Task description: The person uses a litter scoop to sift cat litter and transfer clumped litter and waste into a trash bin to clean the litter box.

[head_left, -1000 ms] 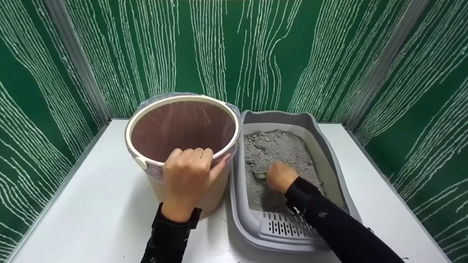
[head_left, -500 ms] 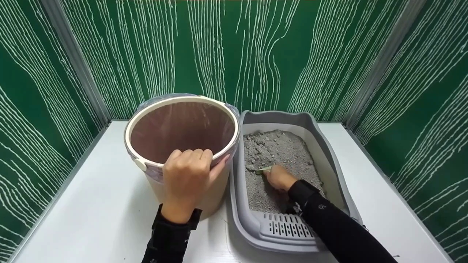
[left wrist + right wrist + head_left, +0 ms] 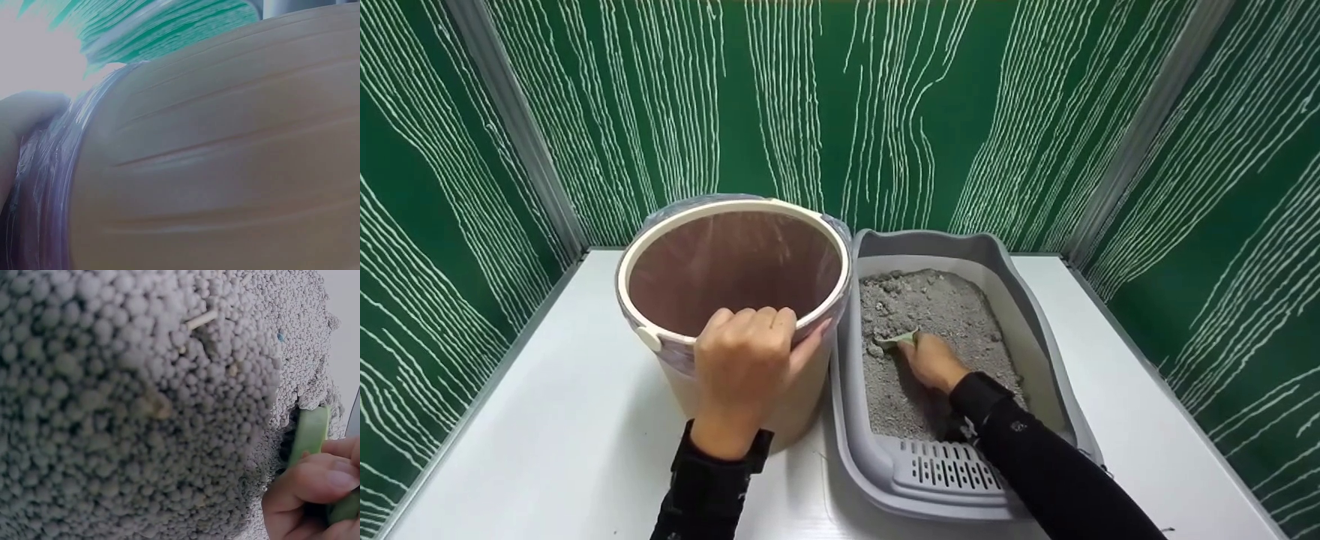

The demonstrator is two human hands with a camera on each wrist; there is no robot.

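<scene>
Gripping the cream bin (image 3: pixel 801 409) at six o'clock with the left hand (image 3: pixel 745 364); grasping the green scoop (image 3: pixel 311 432) with the right hand (image 3: pixel 933 362), towards nine o'clock in the litter (image 3: pixel 954 315) of the grey tray (image 3: pixel 849 390). Possibly risking spilt litter at the tray's nine o'clock edge through tilting the scoop. Revealing, in the right wrist view only, a pale sliver (image 3: pixel 202 320) and blue speck (image 3: pixel 280 337).

Green panels (image 3: pixel 885 112) and grey posts (image 3: pixel 520 124) form a booth (image 3: pixel 1207 225).

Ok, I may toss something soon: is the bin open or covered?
Open: no lid covers the bin, and its inside shows within the rim.
</scene>
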